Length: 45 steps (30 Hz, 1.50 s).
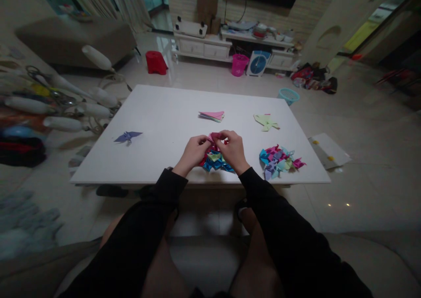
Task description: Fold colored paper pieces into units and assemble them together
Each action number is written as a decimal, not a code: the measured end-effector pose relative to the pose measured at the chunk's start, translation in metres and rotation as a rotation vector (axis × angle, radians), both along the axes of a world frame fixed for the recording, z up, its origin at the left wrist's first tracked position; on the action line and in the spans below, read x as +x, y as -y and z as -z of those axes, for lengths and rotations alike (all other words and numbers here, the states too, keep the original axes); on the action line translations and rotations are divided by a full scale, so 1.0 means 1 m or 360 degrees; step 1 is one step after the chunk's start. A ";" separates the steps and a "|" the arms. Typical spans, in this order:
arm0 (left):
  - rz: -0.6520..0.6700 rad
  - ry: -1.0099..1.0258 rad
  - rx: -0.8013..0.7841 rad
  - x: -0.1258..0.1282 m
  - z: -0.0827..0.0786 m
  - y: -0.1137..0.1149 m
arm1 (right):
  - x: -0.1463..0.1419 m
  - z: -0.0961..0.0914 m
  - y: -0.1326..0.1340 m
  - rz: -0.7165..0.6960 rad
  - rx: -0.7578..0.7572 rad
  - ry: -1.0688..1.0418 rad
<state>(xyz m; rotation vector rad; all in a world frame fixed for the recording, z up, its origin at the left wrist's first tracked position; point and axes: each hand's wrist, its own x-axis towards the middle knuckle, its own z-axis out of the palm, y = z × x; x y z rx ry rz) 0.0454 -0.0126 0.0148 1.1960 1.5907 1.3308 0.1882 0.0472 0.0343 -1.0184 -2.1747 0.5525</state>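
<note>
Between my left hand (196, 150) and my right hand (234, 147) is a pink folded paper piece (215, 136), pinched by the fingertips of both. Its exact shape is partly hidden by my fingers. Right below it on the table lies a pile of folded origami pieces (215, 161) in blue, red and green, which my hands partly cover. Farther back sits a small stack of folded paper (212, 116), pink on top. A pale green folded paper piece (266, 122) lies beyond my right hand. To the far left rests a purple origami crane (128, 137).
A heap of multicoloured origami (279, 161) occupies the right front of the white table (158, 109). Past the table's edges are a blue basket (289, 95), a red stool (156, 62), a pink bin (240, 64) and a lamp (98, 59) with several white shades at left.
</note>
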 end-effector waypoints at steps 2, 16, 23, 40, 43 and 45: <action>-0.0001 0.0061 -0.0015 0.001 0.004 -0.001 | 0.000 0.002 0.000 -0.0004 0.0040 0.0039; 0.0103 -0.0315 -0.0027 -0.002 -0.007 0.005 | 0.000 0.002 -0.002 -0.0097 0.0119 0.0143; 0.0110 -0.0506 -0.0068 -0.003 -0.006 0.005 | 0.001 0.008 -0.006 -0.0139 0.0143 0.0183; -0.0003 -0.0531 -0.0012 -0.009 -0.005 0.003 | 0.005 0.006 -0.004 -0.0254 0.0214 0.0007; -0.0110 -0.0550 0.0040 -0.014 -0.002 0.004 | 0.008 0.008 -0.007 -0.0216 0.0239 0.0026; -0.0277 -0.0542 0.0096 -0.017 -0.001 0.003 | 0.010 0.009 -0.009 -0.0171 0.0270 0.0006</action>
